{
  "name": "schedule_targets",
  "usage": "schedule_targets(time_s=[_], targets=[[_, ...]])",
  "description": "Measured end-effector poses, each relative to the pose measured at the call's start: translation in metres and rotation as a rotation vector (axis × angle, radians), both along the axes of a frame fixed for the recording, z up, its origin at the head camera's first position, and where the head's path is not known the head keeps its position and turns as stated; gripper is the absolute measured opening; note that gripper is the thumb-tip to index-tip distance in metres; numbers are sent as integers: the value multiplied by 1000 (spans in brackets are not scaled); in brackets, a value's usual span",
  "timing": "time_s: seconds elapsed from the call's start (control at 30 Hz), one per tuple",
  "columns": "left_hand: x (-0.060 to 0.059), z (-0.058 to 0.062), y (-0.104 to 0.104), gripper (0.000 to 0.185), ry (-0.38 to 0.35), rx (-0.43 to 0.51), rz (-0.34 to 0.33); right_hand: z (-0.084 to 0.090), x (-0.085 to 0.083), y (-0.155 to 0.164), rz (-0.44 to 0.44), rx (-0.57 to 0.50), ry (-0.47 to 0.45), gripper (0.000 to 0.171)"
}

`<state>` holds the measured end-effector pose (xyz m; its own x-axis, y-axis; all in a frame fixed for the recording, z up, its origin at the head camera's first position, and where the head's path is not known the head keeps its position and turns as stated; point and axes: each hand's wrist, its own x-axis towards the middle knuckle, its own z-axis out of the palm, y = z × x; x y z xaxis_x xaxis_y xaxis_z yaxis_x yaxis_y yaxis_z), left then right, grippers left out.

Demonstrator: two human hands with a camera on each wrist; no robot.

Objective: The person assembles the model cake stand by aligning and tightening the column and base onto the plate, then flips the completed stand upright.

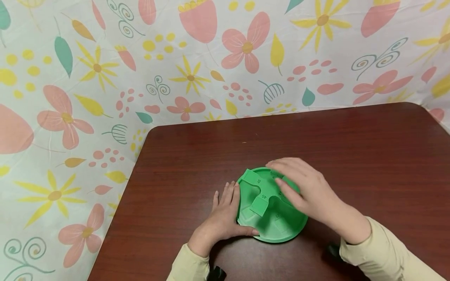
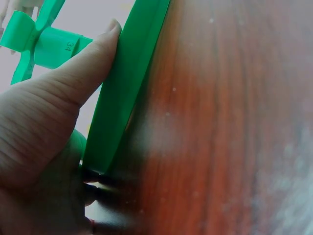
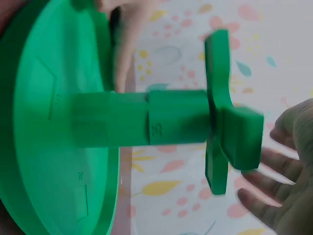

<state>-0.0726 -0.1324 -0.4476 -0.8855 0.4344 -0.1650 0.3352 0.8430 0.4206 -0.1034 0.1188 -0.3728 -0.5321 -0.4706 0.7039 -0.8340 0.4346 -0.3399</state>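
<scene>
A round green plastic disc lies on the dark wooden table. A short post rises from its middle and carries a cross-shaped top with small raised numbers. My left hand lies flat on the table against the disc's left rim, its thumb pressing on the rim. Over the right side of the cross top is my right hand, fingers extended. In the right wrist view its fingers are spread just beside the cross top.
A floral cloth in pink, yellow and teal hangs behind and to the left of the table. The table's left edge runs close to my left hand. Bare wood stretches to the right and toward the far edge.
</scene>
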Motion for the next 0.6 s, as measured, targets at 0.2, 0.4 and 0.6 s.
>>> schedule_targets(time_s=[0.2, 0.4, 0.6], targets=[[0, 0, 0, 138, -8, -4, 7, -8, -10, 15, -76, 43, -294, 50], [-1, 0, 0, 138, -17, -2, 8, -15, -16, 23, 19, 0, -442, 44], [-1, 0, 0, 138, -21, -3, 7, -14, -11, 34, 17, -9, -473, 46]])
